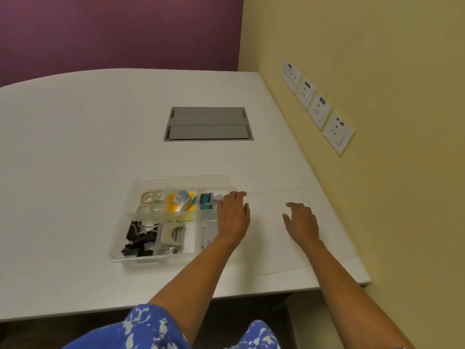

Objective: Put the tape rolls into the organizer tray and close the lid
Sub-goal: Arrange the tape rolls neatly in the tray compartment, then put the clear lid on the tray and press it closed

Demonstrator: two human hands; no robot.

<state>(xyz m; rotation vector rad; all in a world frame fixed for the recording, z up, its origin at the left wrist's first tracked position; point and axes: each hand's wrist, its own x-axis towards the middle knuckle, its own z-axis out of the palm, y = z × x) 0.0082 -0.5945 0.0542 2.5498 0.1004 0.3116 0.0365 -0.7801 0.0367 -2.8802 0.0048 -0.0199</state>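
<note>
I judge the loading done: the tape rolls (151, 201) sit in the far-left compartment of the organizer tray (120, 256), so closing the lid is the step in hand. My left hand (232, 214) rests spread and empty over the tray's right edge, my right hand (300, 219) hovers loose, holding nothing, above what looks like the clear lid (281, 248) lying flat on the table (75, 147) — faint, so I can't be certain. Next I need both hands to grip that sheet by its edges and line it up over the tray.

Purple wall (113, 31), yellow wall (377, 46) — black binder clips (139, 239), blue-and-white patterned sleeves (151, 328).
</note>
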